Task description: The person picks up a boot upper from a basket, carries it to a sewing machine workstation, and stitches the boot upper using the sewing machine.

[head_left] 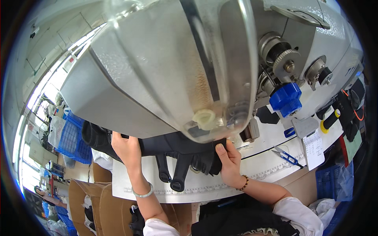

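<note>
A long black fabric piece [169, 145] lies across the white sewing table [157, 192], partly hidden under the head of a large grey sewing machine [134, 78]. Two short black straps [179, 177] with rounded ends hang from its near edge. My left hand [128, 151] is closed on the fabric's left part, its fingertips partly out of sight. At the right end, my right hand [230, 162] pinches the edge between thumb and fingers, close to the machine's clear plastic guard [250, 90]. The needle area is hidden behind the machine head.
Blue-handled thread snips [289, 158], a paper sheet [314, 150] and a black thread spool [330, 121] lie right. A blue knob [285, 100] juts from the machine. Cardboard boxes [104, 204] and a blue crate [75, 137] stand left; another blue crate [327, 183] stands right.
</note>
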Motion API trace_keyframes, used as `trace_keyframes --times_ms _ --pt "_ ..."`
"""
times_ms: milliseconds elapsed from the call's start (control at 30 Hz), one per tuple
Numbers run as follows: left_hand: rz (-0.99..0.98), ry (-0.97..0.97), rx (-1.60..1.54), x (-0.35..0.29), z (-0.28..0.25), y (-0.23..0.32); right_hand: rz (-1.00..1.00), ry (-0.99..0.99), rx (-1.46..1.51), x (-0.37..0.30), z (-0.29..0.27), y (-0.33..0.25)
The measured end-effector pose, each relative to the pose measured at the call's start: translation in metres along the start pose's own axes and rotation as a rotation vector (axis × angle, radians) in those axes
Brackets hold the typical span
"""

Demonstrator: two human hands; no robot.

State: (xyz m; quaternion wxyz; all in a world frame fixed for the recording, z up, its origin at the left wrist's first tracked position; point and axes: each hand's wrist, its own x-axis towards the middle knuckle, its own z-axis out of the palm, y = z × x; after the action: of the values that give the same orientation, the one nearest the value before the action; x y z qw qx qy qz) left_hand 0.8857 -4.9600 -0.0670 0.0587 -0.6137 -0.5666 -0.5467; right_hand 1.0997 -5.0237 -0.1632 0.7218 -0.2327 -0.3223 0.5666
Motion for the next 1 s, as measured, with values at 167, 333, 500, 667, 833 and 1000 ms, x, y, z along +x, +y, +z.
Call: trace_keyframes --times_ms 167,333,500,667,833,1000 --pt "0.020 0.013 0.051 0.008 -0.003 0.015 0.033 0.026 0.054 0.001 0.003 0.001" --pt "0.138 0.023 0.138 0.018 -0.003 0.018 0.055 0.046 0.073 0.000 0.004 0.003" --pt "0.272 -0.005 0.197 0.029 0.000 -0.004 0.071 0.005 0.044 0.001 0.009 -0.003" --pt "0.071 -0.008 0.001 0.036 0.015 -0.036 0.155 -0.017 -0.033 0.002 0.005 -0.010" --pt "0.314 0.053 0.085 -0.004 0.002 0.008 0.124 -0.096 -0.320 0.007 -0.007 -0.010" --pt "0.354 -0.533 0.172 -0.105 0.015 0.110 0.005 -0.174 -0.516 0.002 -0.009 -0.014"
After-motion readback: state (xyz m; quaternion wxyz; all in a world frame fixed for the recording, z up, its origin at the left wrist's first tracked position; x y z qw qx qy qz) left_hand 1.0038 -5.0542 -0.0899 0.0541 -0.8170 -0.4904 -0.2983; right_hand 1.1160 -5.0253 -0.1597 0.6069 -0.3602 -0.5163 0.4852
